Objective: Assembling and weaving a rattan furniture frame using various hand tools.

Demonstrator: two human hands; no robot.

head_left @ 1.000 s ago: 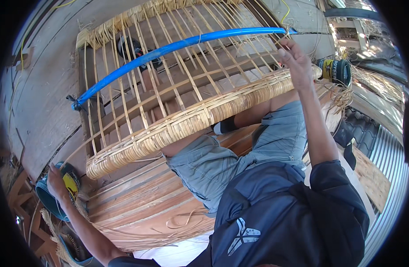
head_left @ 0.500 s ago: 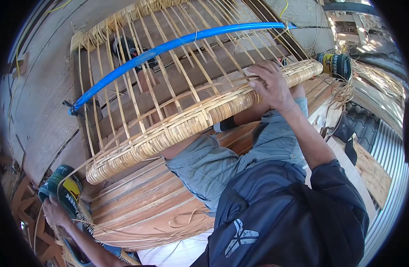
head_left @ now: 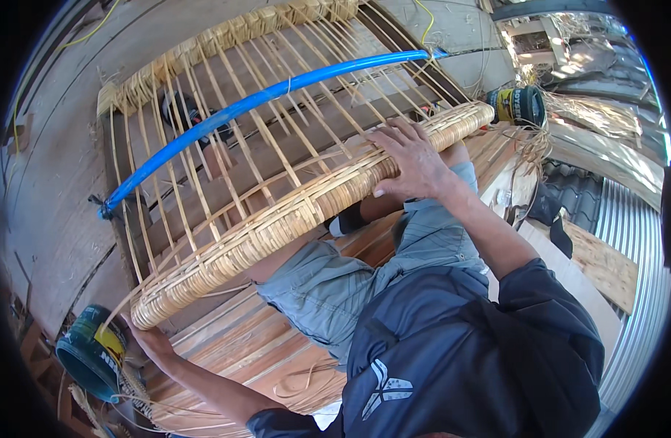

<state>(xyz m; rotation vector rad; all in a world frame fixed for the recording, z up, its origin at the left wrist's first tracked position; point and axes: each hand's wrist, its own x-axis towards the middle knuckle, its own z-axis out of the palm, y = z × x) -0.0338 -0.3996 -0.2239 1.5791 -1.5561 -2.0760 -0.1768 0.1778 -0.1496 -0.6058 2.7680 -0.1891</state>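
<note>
A woven rattan panel lies across my lap, its near rail (head_left: 262, 237) thickly wrapped with pale strips. Thin rattan rods (head_left: 237, 80) run from it to the far wrapped rail (head_left: 226, 36). My right hand (head_left: 415, 160) grips the near rail toward its right end, fingers over the top and thumb on the side facing me. My left hand (head_left: 147, 339) is at the rail's left end, partly underneath; its fingers are hidden behind the wrapping. A loose rattan strip (head_left: 124, 305) curves out beside that end. Across the rods bows a blue tube (head_left: 240, 106), tied at both ends.
A dark green paint can (head_left: 83, 358) lies tilted at the left, and another can (head_left: 521, 106) supports the right end. Slatted wood (head_left: 218, 343) with loose strips lies beneath. Corrugated metal sheet (head_left: 623, 241) and a plywood piece (head_left: 605, 266) stand to the right.
My left hand has moved from beside the left can up to the rail's left end. My right hand has shifted from fingering a strip to gripping the rail. The view has shifted slightly.
</note>
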